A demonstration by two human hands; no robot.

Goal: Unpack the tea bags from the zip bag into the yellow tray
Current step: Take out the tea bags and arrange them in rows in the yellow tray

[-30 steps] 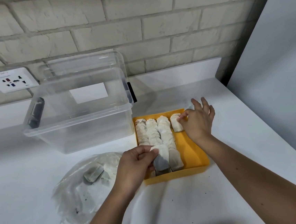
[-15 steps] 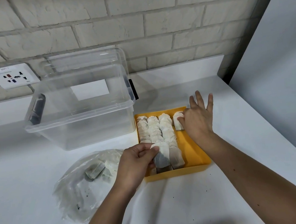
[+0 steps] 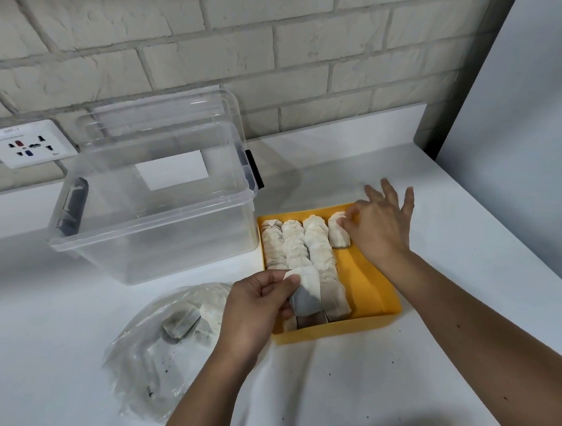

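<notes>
- Both hands work over the tray: the left hand (image 3: 254, 304) pinches a held tea bag (image 3: 306, 291) (possibly two) above the near end. The right hand (image 3: 380, 227), other fingers spread, pinches the first tea bag (image 3: 338, 234) of a fourth row.
- Left of the tray lies the zip bag (image 3: 143, 370), with a few leftover tea bags (image 3: 180, 323) inside.
- Three full rows fill the yellow tray (image 3: 364, 273); I judge the unpacking well past halfway.

Clear plastic storage box (image 3: 158, 238) on white bench (image 3: 464, 246), open top, white label (image 3: 172, 170) on far wall, dark latch at each end. Clear lid (image 3: 160, 118) upright behind box, against brick wall (image 3: 256, 43). White socket plate (image 3: 26, 144) on wall, left of lid. Grey panel (image 3: 521, 121) at right. Dark specks (image 3: 391, 362) on near bench.
</notes>
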